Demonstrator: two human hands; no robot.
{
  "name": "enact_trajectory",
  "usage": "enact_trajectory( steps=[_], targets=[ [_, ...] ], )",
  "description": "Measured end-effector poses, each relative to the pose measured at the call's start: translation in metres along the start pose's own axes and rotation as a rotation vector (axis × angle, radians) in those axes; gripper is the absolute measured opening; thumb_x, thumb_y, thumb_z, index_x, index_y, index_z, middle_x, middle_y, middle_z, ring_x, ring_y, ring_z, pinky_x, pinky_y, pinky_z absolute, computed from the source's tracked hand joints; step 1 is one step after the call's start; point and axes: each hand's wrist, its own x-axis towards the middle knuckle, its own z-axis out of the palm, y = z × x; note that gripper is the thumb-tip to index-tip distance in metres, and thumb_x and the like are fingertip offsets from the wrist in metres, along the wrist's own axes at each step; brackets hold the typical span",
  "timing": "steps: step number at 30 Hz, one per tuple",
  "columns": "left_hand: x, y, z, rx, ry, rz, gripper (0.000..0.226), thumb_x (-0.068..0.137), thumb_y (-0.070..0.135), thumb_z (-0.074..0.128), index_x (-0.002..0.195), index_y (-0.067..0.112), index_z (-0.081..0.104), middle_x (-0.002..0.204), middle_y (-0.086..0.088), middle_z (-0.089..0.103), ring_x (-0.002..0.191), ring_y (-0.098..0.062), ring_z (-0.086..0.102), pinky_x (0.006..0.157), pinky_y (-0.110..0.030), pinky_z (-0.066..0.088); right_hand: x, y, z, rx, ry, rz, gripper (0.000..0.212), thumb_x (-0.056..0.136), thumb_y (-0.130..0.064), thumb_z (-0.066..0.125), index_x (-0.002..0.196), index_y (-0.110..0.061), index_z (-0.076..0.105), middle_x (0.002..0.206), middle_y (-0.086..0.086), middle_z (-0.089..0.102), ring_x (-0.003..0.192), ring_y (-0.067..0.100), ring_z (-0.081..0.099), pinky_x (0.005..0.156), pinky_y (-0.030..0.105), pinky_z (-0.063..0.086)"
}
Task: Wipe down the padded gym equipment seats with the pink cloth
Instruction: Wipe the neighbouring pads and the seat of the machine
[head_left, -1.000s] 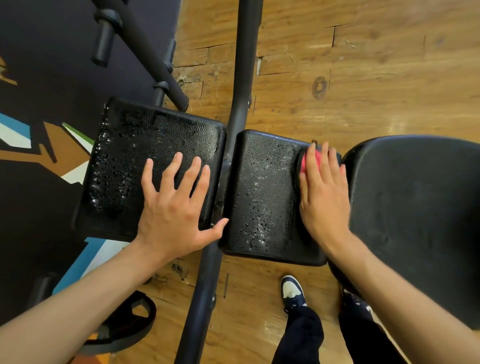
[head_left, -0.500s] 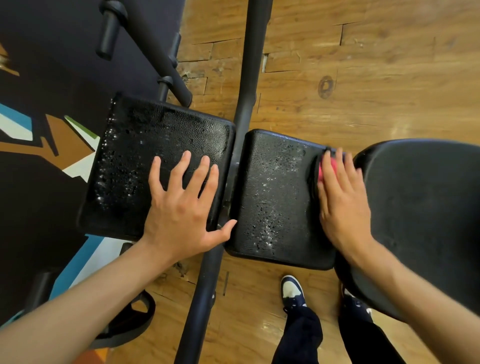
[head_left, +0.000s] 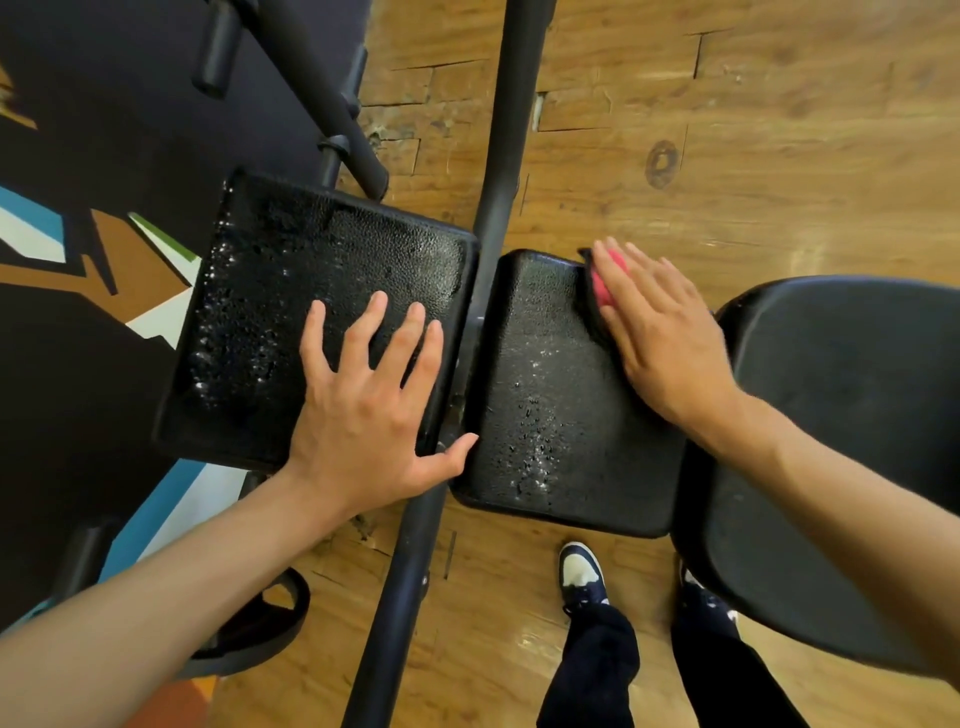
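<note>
On the right pad (head_left: 566, 395), the right hand (head_left: 660, 332) presses the pink cloth (head_left: 605, 286) flat; left hand (head_left: 363, 410) lies spread, released.

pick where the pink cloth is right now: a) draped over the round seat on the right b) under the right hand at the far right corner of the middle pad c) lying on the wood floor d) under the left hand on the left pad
b: the pink cloth shows from under the flat fingers of the right hand, pressed on the far right corner of the middle pad; the left hand lies bare on the left pad.
</note>
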Motion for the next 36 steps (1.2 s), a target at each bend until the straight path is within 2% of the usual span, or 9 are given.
enact_trajectory(
  steps=[2, 6, 10, 14, 18, 21, 26, 30, 36],
  targets=[
    [-0.001, -0.001, 0.000, 0.001, -0.004, 0.004, 0.097, 0.083, 0.075, 0.054, 0.144, 0.000, 0.056, 0.150, -0.022, 0.053, 0.140, -0.050, 0.045, 0.113, -0.079, 0.021, -0.011, 0.011, -0.001, 0.016, -0.007, 0.056, 0.052, 0.109, -0.034, 0.030, 0.157, -0.016, 0.033, 0.158, 0.006, 0.041, 0.146, 0.024, 0.038, 0.120, 0.044, 0.029],
    [0.002, 0.000, -0.002, -0.006, -0.004, 0.012, 0.097, 0.082, 0.074, 0.056, 0.144, -0.001, 0.056, 0.150, -0.022, 0.053, 0.140, -0.050, 0.045, 0.113, -0.079, 0.021, 0.029, -0.030, 0.008, 0.048, 0.083, 0.178, 0.046, 0.108, -0.033, 0.033, 0.148, -0.015, 0.047, 0.137, 0.007, 0.062, 0.119, 0.030, 0.057, 0.106, 0.045, 0.041],
    [0.001, -0.001, -0.001, -0.004, -0.007, 0.012, 0.096, 0.083, 0.074, 0.056, 0.144, -0.001, 0.056, 0.150, -0.022, 0.053, 0.140, -0.050, 0.045, 0.114, -0.079, 0.020, 0.053, -0.065, 0.012, 0.006, 0.156, 0.143, 0.041, 0.108, -0.033, 0.036, 0.141, -0.018, 0.054, 0.126, 0.002, 0.067, 0.109, 0.028, 0.059, 0.095, 0.040, 0.042],
    [0.002, 0.001, -0.003, 0.008, -0.016, 0.012, 0.097, 0.084, 0.074, 0.055, 0.145, -0.001, 0.054, 0.151, -0.022, 0.052, 0.140, -0.050, 0.044, 0.113, -0.079, 0.020, 0.030, -0.026, 0.001, 0.035, 0.065, 0.056, 0.042, 0.108, -0.036, 0.035, 0.142, -0.018, 0.051, 0.127, 0.004, 0.065, 0.108, 0.031, 0.057, 0.085, 0.041, 0.041],
    [0.002, 0.001, -0.002, 0.024, -0.034, 0.016, 0.098, 0.083, 0.075, 0.055, 0.144, -0.002, 0.054, 0.150, -0.022, 0.052, 0.139, -0.051, 0.044, 0.112, -0.080, 0.021, -0.010, 0.025, -0.007, 0.057, 0.038, 0.256, 0.043, 0.107, -0.039, 0.029, 0.125, -0.014, 0.058, 0.112, 0.012, 0.067, 0.098, 0.037, 0.058, 0.082, 0.046, 0.045],
    [0.003, 0.001, -0.002, 0.024, -0.030, 0.017, 0.097, 0.084, 0.075, 0.055, 0.144, -0.002, 0.055, 0.150, -0.022, 0.053, 0.139, -0.051, 0.044, 0.112, -0.080, 0.021, 0.011, 0.010, -0.008, 0.045, 0.049, 0.412, 0.039, 0.106, -0.039, 0.029, 0.101, -0.012, 0.058, 0.100, 0.018, 0.068, 0.093, 0.040, 0.060, 0.076, 0.047, 0.043],
    [0.003, 0.001, -0.003, 0.006, -0.039, 0.028, 0.098, 0.082, 0.074, 0.057, 0.143, -0.002, 0.055, 0.149, -0.023, 0.053, 0.139, -0.051, 0.045, 0.112, -0.081, 0.021, 0.073, -0.073, 0.009, 0.025, 0.085, 0.294, 0.033, 0.102, -0.034, 0.034, 0.098, -0.016, 0.062, 0.094, 0.011, 0.070, 0.087, 0.036, 0.064, 0.066, 0.040, 0.037],
    [0.003, 0.001, -0.004, 0.009, -0.043, 0.031, 0.098, 0.083, 0.074, 0.057, 0.144, -0.003, 0.054, 0.149, -0.023, 0.052, 0.139, -0.052, 0.044, 0.112, -0.080, 0.022, 0.060, -0.058, 0.005, 0.091, 0.112, 0.156, 0.033, 0.105, -0.036, 0.036, 0.107, -0.018, 0.064, 0.092, 0.006, 0.069, 0.083, 0.034, 0.062, 0.064, 0.041, 0.042],
    [0.004, 0.001, -0.003, 0.011, -0.043, 0.031, 0.098, 0.082, 0.074, 0.056, 0.142, -0.003, 0.055, 0.148, -0.024, 0.053, 0.137, -0.052, 0.045, 0.111, -0.081, 0.022, -0.008, 0.026, -0.010, 0.144, 0.081, 0.496, 0.041, 0.104, -0.040, 0.031, 0.095, -0.012, 0.059, 0.093, 0.017, 0.067, 0.089, 0.040, 0.061, 0.072, 0.044, 0.042]
  ],
)
